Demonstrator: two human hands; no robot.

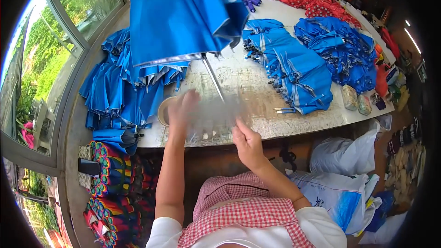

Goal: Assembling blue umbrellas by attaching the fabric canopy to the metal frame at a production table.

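Blue umbrella, one, partly open: canopy raised above the near left part of the worktable, silvery underside edge showing, metal shaft slanting down toward the space between the hands; lower end lost in a grey blur.

Left hand, bare: raised beside the grey blur, smeared by motion; cannot tell whether its fingers are spread or pressed together.

Right hand, bare: below and right of the shaft's lower end, fingers curled, thumb and forefinger pointing up to the blur; cannot tell whether they pinch anything.

Tape roll, tan: just beside the left hand, partly behind it.

Worktable, white, worn and stained.

Folded blue umbrellas: a heap at left; an overlapping row right of centre; a loose pile beyond it.

Thread snips, blue-handled: at the near end of the row.

Purple folded umbrellas: at the far side.

Red fabric, partly white-dotted: far right.

Sacks, white: under the right-hand edge.
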